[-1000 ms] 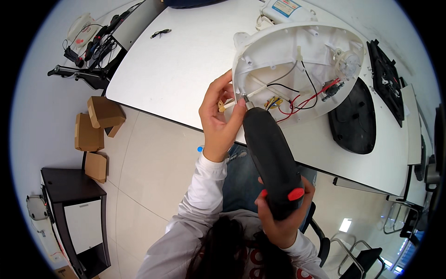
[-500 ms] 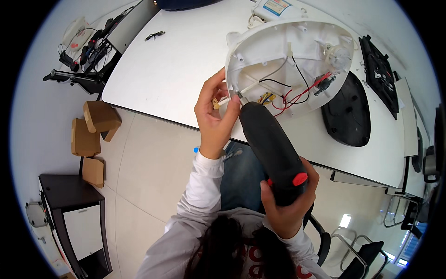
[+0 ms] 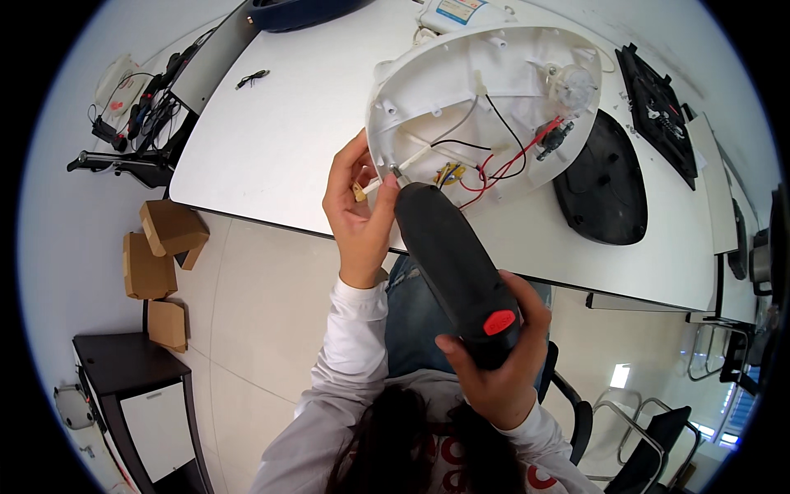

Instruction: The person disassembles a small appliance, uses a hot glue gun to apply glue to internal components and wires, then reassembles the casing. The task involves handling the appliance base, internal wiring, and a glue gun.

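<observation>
A black cordless screwdriver (image 3: 453, 255) with a red button rests in my right hand (image 3: 514, 375), whose fingers wrap round its rear end. Its bit meets the inner left edge of a white plastic shell (image 3: 411, 90), tilted at the table's front. My left hand (image 3: 358, 222) grips that edge, thumb by the bit, the other fingers partly hidden behind the wall. Beside this thumb, a pale strip with a yellow end (image 3: 360, 191) sticks out. Inside the shell are red wires (image 3: 514, 156), black and grey wires, a yellow coil-like part (image 3: 449, 174) and a round clear part (image 3: 573, 88).
On the white table (image 3: 271, 140), a black oval cover (image 3: 605, 185) lies right of the shell. Farther right is an open black tool case (image 3: 658, 115). A short cable (image 3: 252, 79) lies at the left. Cardboard boxes (image 3: 152, 263) and a dark cabinet (image 3: 136, 362) stand on the floor.
The whole scene has shifted slightly left in view. The screwdriver bit stays at the shell's left edge, and both hands keep their grips.
</observation>
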Demonstrator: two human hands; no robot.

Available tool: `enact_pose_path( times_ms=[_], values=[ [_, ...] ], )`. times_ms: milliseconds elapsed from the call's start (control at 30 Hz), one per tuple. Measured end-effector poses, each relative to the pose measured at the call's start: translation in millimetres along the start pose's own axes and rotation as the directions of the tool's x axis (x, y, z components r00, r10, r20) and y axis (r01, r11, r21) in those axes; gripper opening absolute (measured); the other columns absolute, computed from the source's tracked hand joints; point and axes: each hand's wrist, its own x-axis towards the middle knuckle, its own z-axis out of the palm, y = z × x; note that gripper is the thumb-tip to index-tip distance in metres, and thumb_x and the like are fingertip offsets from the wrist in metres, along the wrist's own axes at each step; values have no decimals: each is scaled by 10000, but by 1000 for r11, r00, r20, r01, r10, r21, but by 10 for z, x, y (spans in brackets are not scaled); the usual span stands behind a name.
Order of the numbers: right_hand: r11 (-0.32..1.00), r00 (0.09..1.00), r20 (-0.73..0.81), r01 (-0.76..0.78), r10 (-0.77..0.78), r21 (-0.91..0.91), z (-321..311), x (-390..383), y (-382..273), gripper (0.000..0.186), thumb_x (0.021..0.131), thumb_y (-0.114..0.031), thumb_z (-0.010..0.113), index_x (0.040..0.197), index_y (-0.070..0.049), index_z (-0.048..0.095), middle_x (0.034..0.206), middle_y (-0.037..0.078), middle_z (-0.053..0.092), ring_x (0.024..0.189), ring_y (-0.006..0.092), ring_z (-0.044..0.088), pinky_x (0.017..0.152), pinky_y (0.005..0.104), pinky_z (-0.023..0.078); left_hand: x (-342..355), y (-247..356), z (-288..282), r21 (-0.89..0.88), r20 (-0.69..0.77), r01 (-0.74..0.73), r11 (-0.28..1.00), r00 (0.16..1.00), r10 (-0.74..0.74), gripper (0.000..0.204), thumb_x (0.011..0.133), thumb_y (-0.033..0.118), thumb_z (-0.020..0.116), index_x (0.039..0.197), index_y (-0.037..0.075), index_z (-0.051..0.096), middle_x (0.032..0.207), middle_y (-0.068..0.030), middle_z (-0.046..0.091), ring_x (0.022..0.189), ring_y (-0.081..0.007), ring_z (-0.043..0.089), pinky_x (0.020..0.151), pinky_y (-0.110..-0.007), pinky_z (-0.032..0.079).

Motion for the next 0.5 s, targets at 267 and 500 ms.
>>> enact_pose_path(
  times_ms=[267,500],
  values=[
    [987,991,56,-130,125,92,-29,-11,-45,774,738,-207,798,1283,75,327,1019,225,615,834,320,677,693,338,541,6,-17,0,-31,9,-29,999,1000,29,481,785,5,624,1253,-10,510,1134,-72,566,969,-134,530,853,-277,408],
    [932,966,68,-259,249,254,-20,-29,10,766,761,-198,777,1301,72,305,1066,247,598,886,315,671,724,340,537,-12,-8,21,-9,7,-16,1000,1000,17,463,783,-36,627,1229,-33,502,1086,-82,577,1007,-144,523,869,-276,427]
  ],
)
